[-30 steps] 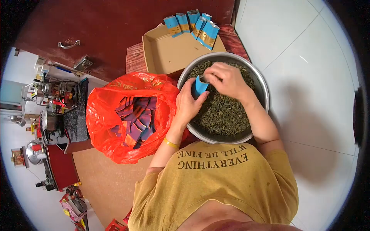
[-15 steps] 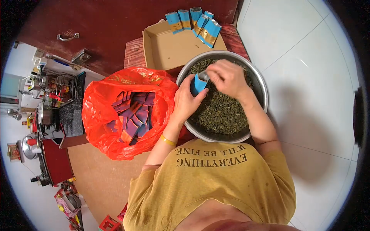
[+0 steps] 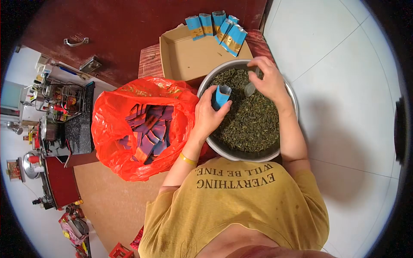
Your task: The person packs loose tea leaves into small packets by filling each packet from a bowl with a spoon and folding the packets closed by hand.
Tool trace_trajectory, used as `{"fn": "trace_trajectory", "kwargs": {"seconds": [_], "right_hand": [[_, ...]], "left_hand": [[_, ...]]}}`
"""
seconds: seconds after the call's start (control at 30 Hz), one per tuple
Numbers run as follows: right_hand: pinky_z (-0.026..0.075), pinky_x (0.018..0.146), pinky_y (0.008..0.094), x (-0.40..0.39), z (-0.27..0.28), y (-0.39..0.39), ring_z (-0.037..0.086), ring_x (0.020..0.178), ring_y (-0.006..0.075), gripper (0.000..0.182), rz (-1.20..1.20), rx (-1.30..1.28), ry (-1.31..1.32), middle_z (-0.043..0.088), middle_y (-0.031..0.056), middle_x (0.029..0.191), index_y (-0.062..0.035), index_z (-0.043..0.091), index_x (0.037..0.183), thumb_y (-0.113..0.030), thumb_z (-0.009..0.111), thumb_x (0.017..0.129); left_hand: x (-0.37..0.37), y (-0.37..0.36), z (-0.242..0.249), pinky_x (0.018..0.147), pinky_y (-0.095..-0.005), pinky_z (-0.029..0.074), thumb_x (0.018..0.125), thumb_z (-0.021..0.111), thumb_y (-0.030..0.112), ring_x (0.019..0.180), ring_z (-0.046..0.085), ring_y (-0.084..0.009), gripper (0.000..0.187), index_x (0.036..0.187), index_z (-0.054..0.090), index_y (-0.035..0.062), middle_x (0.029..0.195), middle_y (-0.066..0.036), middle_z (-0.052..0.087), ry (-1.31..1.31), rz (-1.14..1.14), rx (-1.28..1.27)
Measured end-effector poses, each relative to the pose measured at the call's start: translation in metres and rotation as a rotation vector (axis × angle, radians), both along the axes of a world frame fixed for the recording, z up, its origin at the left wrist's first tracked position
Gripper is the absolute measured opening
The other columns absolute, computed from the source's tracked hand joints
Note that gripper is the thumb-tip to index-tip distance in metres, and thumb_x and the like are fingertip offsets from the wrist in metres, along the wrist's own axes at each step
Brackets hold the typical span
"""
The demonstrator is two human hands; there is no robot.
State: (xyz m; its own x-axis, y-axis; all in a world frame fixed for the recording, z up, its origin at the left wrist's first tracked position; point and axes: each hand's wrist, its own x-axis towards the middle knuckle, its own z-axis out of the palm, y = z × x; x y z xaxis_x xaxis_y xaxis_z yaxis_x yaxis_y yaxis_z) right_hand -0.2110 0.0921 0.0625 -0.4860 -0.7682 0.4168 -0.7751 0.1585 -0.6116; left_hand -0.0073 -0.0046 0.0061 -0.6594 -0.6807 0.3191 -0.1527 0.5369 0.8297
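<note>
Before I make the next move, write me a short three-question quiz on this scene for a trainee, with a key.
1. Multiple choice: what does the left hand hold?
A) a red plastic bag
B) a blue pouch
C) a cardboard box

2. True or false: the yellow wristband is on the left wrist.

3. Open: which small tool is in the right hand, and what fills the metal bowl beneath it?

Key: 1: B. 2: True. 3: A spoon-like scoop; dried leaves that look like loose tea.
</note>
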Motion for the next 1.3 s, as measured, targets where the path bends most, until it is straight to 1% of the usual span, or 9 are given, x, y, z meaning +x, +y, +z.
{"fn": "trace_trajectory", "kwargs": {"seconds": [0.03,0.07,0.23,0.37,0.53,0.63,0.8,1.1,1.3], "right_hand": [[0.050,0.087,0.0351,0.004,0.001,-0.003,0.063,0.101,0.0253,0.011,0.026,-0.124,0.213,0.065,0.0091,0.107,-0.0038,0.064,0.091,-0.011,0.066,0.082],[0.045,0.097,0.0394,0.011,0.004,0.000,0.057,0.114,0.0293,0.016,0.084,-0.095,0.140,0.061,0.0107,0.118,-0.0053,0.064,0.092,-0.013,0.068,0.078],[0.040,0.104,0.0423,0.047,-0.008,-0.002,0.051,0.124,0.0315,0.020,0.442,0.093,0.113,0.058,0.0122,0.127,-0.0034,0.064,0.088,-0.018,0.071,0.076],[0.044,0.101,0.0415,0.035,0.001,0.000,0.053,0.123,0.0329,0.015,0.458,0.023,-0.076,0.059,0.0138,0.127,0.0010,0.059,0.084,-0.002,0.060,0.069],[0.045,0.099,0.0388,0.029,0.006,0.001,0.055,0.121,0.0312,0.017,0.462,0.067,-0.172,0.058,0.0139,0.129,0.0017,0.058,0.088,-0.001,0.061,0.071],[0.045,0.098,0.0382,0.034,0.009,0.001,0.056,0.120,0.0308,0.021,0.463,0.132,-0.251,0.057,0.0143,0.131,0.0023,0.060,0.093,-0.006,0.067,0.075],[0.045,0.097,0.0409,0.031,0.000,0.002,0.057,0.117,0.0315,0.024,0.586,0.286,-0.211,0.058,0.0147,0.130,-0.0005,0.067,0.091,-0.021,0.073,0.081],[0.045,0.097,0.0390,0.019,-0.004,-0.001,0.058,0.114,0.0317,0.027,0.756,0.338,-0.393,0.061,0.0169,0.123,-0.0003,0.068,0.099,-0.022,0.072,0.085],[0.049,0.079,0.0248,0.022,0.015,0.005,0.058,0.094,0.0090,0.016,0.478,0.258,-0.561,0.064,0.0064,0.106,0.0024,0.065,0.097,-0.009,0.070,0.087]], "left_hand": [[0.000,0.000,0.001,0.084,-0.0381,0.052,0.077,0.080,0.020,0.096,0.066,-0.0310,0.056,0.124,0.054,0.0021,0.104,-0.018,0.067,0.011,-0.001,-0.009],[0.000,0.000,0.001,0.084,-0.0381,0.052,0.077,0.080,0.020,0.096,0.066,-0.0310,0.056,0.124,0.054,0.0021,0.104,-0.018,0.067,0.018,0.003,-0.011],[0.000,-0.002,-0.002,0.092,-0.0393,0.050,0.077,0.080,0.019,0.108,0.062,-0.0333,0.060,0.127,0.051,0.0012,0.118,-0.021,0.061,0.024,-0.067,-0.122],[0.001,-0.002,-0.001,0.093,-0.0410,0.049,0.075,0.081,0.020,0.112,0.061,-0.0347,0.069,0.133,0.048,0.0012,0.123,-0.023,0.059,0.119,-0.174,0.095],[0.004,-0.007,-0.003,0.077,-0.0262,0.051,0.089,0.072,0.015,0.086,0.061,-0.0096,0.030,0.112,0.062,-0.0014,0.093,-0.004,0.068,0.210,-0.208,0.485],[0.008,-0.007,-0.002,0.070,-0.0248,0.050,0.090,0.070,0.014,0.080,0.059,-0.0078,0.022,0.105,0.063,-0.0009,0.086,-0.002,0.067,0.203,-0.217,0.548],[0.008,-0.009,-0.010,0.067,-0.0254,0.048,0.092,0.067,0.013,0.075,0.057,-0.0081,0.014,0.094,0.062,0.0003,0.080,-0.002,0.063,0.223,-0.214,0.456],[0.008,-0.005,-0.013,0.065,-0.0224,0.045,0.095,0.062,0.012,0.074,0.053,-0.0060,0.011,0.092,0.059,0.0021,0.079,0.002,0.058,0.259,-0.212,0.353],[0.005,-0.007,-0.012,0.064,-0.0212,0.044,0.099,0.058,0.015,0.072,0.052,-0.0053,0.012,0.097,0.058,0.0034,0.083,0.003,0.057,0.394,-0.122,0.609]]}}
